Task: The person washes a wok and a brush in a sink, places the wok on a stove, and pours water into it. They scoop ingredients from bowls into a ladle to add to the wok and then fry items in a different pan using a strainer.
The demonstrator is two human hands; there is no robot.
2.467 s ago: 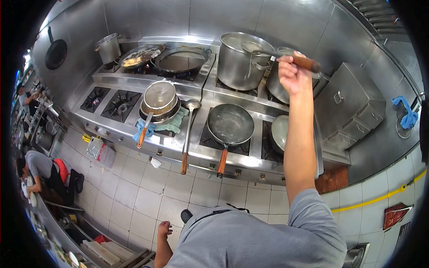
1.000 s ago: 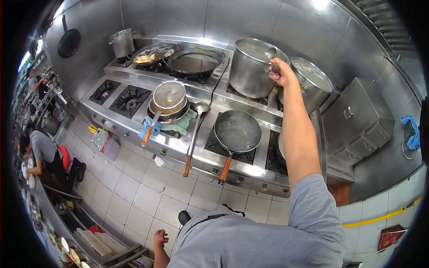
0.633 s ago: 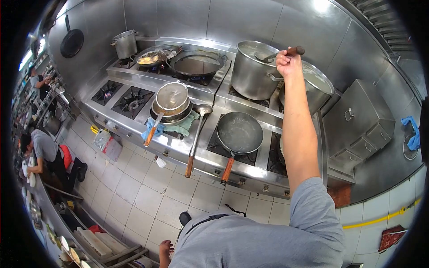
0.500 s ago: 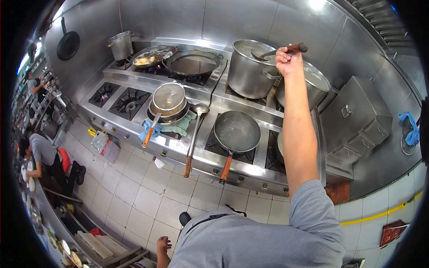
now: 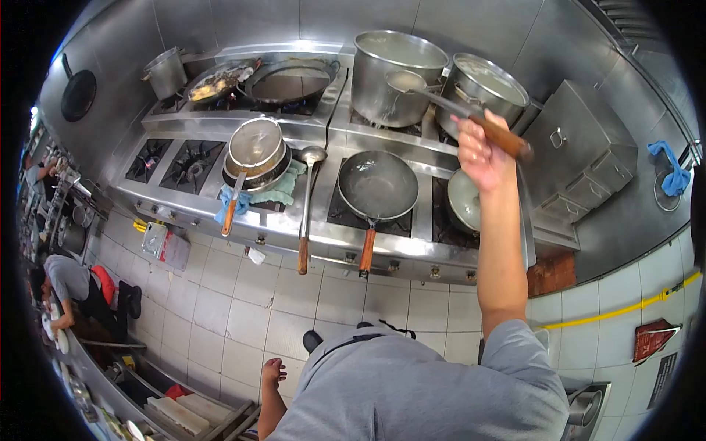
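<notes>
At the bottom centre of the frame I see my grey short-sleeved T-shirt (image 5: 412,389), its sleeve ending at the upper arm toward the lower right. A thin dark apron strap (image 5: 360,342) crosses the chest. Both forearms are bare. One dark shoe (image 5: 312,340) shows just above the shirt.

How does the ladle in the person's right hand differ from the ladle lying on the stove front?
The wooden-handled steel ladle in the right hand is lifted, its bowl beside the tall steel stockpot; the long steel ladle on the stove lies flat, untouched. The held ladle slants across the back burners; the resting one runs front to back, its handle overhanging the stove edge. Both have steel bowls and brown wooden grips.
</notes>
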